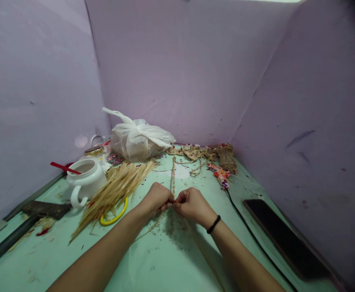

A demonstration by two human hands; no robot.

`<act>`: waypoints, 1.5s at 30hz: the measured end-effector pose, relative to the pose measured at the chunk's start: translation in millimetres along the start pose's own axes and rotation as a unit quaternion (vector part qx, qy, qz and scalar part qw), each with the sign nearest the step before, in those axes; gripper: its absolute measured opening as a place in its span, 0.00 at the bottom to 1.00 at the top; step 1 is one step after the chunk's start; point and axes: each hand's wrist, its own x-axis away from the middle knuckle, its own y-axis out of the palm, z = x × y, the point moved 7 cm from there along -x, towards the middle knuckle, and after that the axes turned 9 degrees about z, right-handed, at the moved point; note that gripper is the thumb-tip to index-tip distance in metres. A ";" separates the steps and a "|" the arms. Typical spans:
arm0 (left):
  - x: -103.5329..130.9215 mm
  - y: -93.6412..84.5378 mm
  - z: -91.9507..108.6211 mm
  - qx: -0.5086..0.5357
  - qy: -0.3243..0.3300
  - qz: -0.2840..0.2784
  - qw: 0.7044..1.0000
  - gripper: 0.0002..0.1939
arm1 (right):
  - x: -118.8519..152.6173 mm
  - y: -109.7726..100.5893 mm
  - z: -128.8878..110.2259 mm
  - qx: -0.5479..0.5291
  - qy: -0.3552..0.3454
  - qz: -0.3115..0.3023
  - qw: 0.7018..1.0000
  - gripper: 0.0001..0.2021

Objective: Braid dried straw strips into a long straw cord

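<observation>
A thin braid (174, 174) of straw-coloured fibre runs straight away from me along the middle of the table. My left hand (158, 198) pinches its near end, and my right hand (192, 203) pinches it too, the fingertips of both almost meeting. Loose strands trail from this point towards me: one passes under my left forearm, and a wider pale strand (204, 255) runs beside my right forearm. The exact hold of the fingers is partly hidden. Left of my hands lies a bundle of dry straw strips (125, 178), with a yellow ring (114, 221) by it.
A white pot (88, 184) with a red stick stands left, near a hammer-like tool (45, 209). Behind sit a tied white plastic bag (141, 140) and braided fibre pieces (195, 153). At right lie a patterned cloth piece (221, 175), black cable (250, 231) and dark phone-like slab (283, 237).
</observation>
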 end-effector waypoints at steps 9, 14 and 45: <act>-13.0 -0.3 -3.2 0.037 0.051 -0.065 0.996 0.05 | -4.1 -0.2 10.2 -0.193 0.089 -0.066 0.975 0.07; -15.0 3.3 -5.4 0.056 0.047 -0.083 0.994 0.04 | 2.4 17.9 11.6 -0.385 0.208 -0.134 0.889 0.04; -32.6 -73.6 7.6 -0.095 0.120 0.096 0.984 0.09 | -6.5 26.7 30.4 -0.333 0.190 -0.092 0.919 0.04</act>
